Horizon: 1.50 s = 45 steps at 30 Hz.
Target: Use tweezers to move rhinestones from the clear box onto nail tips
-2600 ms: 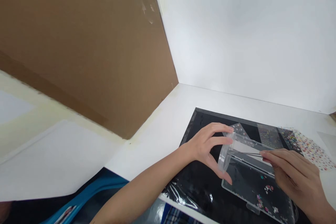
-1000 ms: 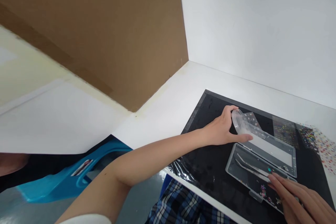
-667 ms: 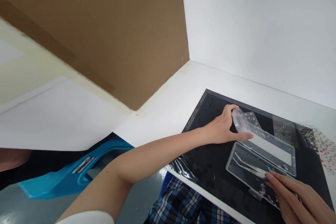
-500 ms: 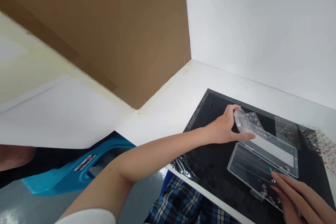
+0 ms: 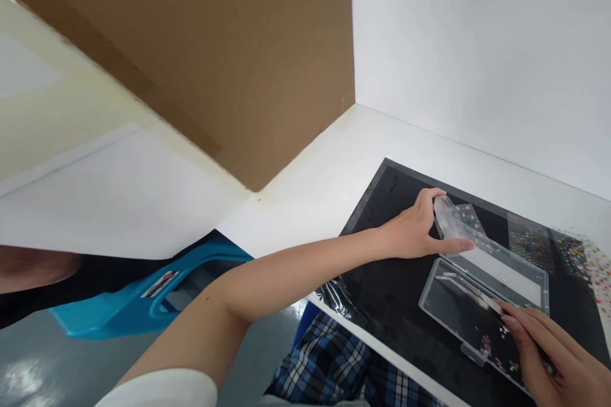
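Observation:
My left hand point(image 5: 415, 229) is closed on a round clear plastic dish point(image 5: 446, 216), thumb along its near side and fingers over its far edge. The dish is tilted at the upper left end of a hinged clear plastic box point(image 5: 541, 273), which lies unfolded. Between the fingers of my right hand point(image 5: 548, 343) is a pair of metal tweezers point(image 5: 470, 289), its tips pointing left over the near half of the box. Small coloured beads point(image 5: 485, 344) lie in that half, close to my right fingers. What the dish holds cannot be made out.
Under the box lies a black mat point(image 5: 382, 305) on a white table point(image 5: 305, 219). Clear packets point(image 5: 529, 241) and scattered beads point(image 5: 594, 267) are at the right. A cardboard panel point(image 5: 267, 76) stands left, a white wall behind. A blue plastic chair point(image 5: 109, 305) and part of another person are at lower left.
The tweezers in my right hand now show clearly across the box; before, they were hardly visible. The scene has shifted slightly rightward. My left hand keeps its grip on the dish.

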### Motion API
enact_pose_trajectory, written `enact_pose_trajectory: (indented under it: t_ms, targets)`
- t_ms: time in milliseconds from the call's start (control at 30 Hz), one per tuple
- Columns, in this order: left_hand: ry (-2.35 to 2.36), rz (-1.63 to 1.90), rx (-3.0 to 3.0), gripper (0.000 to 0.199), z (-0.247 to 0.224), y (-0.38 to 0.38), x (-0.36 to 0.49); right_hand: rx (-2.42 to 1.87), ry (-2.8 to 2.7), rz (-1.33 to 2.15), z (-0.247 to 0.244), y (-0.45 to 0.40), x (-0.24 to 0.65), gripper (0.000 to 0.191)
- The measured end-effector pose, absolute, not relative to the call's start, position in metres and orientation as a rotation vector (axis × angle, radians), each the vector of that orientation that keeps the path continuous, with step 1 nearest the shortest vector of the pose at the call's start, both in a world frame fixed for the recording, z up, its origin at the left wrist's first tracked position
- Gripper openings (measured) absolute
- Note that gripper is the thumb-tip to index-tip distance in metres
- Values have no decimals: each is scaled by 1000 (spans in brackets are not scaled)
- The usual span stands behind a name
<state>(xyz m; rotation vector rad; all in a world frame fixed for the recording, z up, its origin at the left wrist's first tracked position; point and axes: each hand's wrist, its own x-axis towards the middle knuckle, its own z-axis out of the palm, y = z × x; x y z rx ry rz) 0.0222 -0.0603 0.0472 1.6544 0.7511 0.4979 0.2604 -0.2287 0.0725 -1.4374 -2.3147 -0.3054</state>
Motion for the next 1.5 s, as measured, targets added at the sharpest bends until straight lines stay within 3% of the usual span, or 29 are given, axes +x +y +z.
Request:
enact_pose_trajectory:
  t_ms: [600, 967, 1500]
  targets:
    - [724, 517, 1658, 116, 49, -59, 22, -1556, -2273, -212, 79, -228, 263, 29]
    - [728, 546, 1652, 113, 49, -59, 21, -1613, -2238, -190, 66, -226, 271, 38]
    - [759, 548, 1624, 113, 51, -60, 21, -1435, -2320, -359, 78, -222, 259, 22]
